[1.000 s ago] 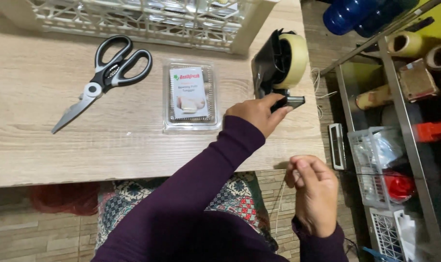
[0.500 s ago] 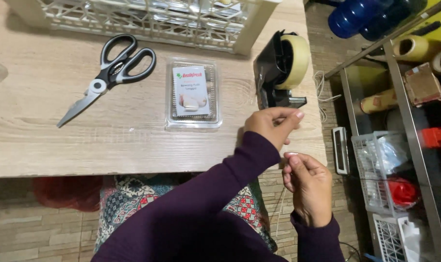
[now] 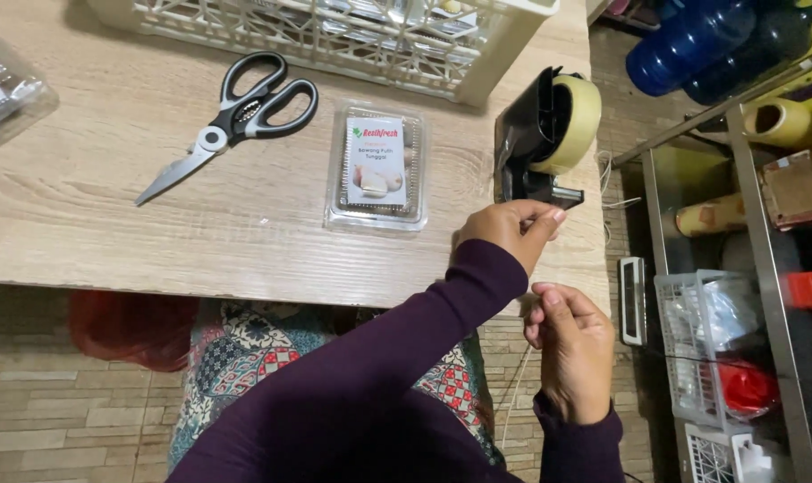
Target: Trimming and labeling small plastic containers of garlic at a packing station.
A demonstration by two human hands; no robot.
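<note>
Left hand pinched shut at black tape dispenser cutter, surface's right edge; right hand pinched below edge, contents unclear. Clear clamshell w/ pale round pieces lies left of dispenser; cream crate behind, scissors nearby.

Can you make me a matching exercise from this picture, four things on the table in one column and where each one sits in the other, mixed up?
Things:
1. scissors
2. tape dispenser
3. clear food pack
4. white crate

Places:
A. along the table's far edge
B. at the table's right end, just beyond the left hand
C. between the scissors and the tape dispenser
D. left of the clear food pack, blades pointing toward the near-left

Pairs: 1-D, 2-B, 3-C, 4-A
</note>
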